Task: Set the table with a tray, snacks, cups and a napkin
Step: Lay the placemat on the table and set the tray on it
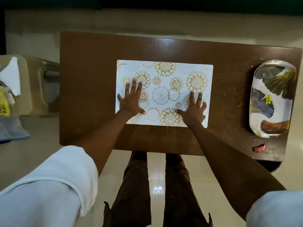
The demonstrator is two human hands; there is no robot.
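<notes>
A white placemat with gold floral circles lies flat in the middle of the brown table. My left hand presses palm-down on its left part, fingers spread. My right hand rests flat on its lower right part, fingers spread too. Neither hand holds anything. An oval tray with a leaf print and a yellow price sticker lies at the table's right end. A small red snack packet sits near the front right corner. A white napkin lies on a chair at the left.
A beige plastic chair stands left of the table and carries a yellow snack bag and a blue cloth. My legs stand on the pale tiled floor at the table's front edge.
</notes>
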